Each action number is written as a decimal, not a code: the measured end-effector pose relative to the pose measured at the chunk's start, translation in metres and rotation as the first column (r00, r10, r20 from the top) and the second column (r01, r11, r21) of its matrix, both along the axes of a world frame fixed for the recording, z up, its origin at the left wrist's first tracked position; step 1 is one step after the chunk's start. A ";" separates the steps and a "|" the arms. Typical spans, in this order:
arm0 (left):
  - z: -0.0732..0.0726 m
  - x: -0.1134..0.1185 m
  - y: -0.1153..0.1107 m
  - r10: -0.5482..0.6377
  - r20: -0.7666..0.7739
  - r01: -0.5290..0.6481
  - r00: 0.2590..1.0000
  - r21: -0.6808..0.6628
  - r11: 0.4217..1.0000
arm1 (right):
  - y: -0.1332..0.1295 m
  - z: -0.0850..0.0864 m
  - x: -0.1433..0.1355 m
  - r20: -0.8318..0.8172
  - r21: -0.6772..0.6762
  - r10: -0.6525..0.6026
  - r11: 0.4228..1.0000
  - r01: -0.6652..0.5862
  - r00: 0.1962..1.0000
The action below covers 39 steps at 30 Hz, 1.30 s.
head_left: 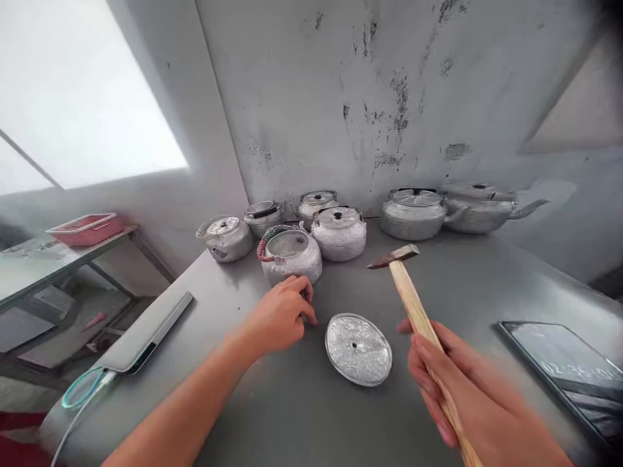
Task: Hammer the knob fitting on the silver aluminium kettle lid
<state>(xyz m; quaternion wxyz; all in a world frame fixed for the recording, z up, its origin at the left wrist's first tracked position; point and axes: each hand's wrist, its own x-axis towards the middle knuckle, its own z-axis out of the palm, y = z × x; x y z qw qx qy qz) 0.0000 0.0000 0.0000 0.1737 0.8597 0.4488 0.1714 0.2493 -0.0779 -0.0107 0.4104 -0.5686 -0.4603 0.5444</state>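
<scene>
Head view: lid [359, 357] between left hand [285, 312], right hand [470, 386] gripping hammer [410, 290].

Bare hands [283, 311], slender fingers [302, 285], uncovered wrists [247, 342], left forearm [195, 395] bare to the view's lower edge

On the grey tabletop [292, 415] I see metal kettles [339, 243] across the far side, an open kettle [294, 264] before them, a round lid [359, 363] nearer my camera, a grey device [141, 331] left, a dark-framed screen [564, 357] right.

You see a bright window [73, 91], a dark-stained wall [311, 84] to its right and a side table [41, 266] below it.
</scene>
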 end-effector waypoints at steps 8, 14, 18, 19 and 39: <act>-0.001 0.005 0.005 0.433 0.726 0.244 0.534 -0.623 0.743 | -0.003 -0.007 0.002 0.058 0.008 0.032 0.999 -0.033 0.998; 0.001 0.004 0.005 0.554 0.728 0.355 0.405 -0.683 0.638 | -0.004 -0.008 0.004 0.090 -0.022 0.041 0.999 -0.039 0.995; -0.001 0.005 0.004 0.538 0.730 0.361 0.421 -0.679 0.639 | -0.006 -0.009 0.004 0.074 -0.010 0.052 0.999 -0.051 0.996; -0.001 0.005 0.004 0.537 0.730 0.360 0.422 -0.679 0.639 | -0.006 -0.009 0.004 0.074 -0.001 0.057 0.998 -0.057 0.996; 0.000 0.010 0.003 0.402 0.659 0.037 0.636 -0.547 0.836 | -0.004 -0.009 0.002 0.078 -0.020 0.070 0.997 -0.069 0.994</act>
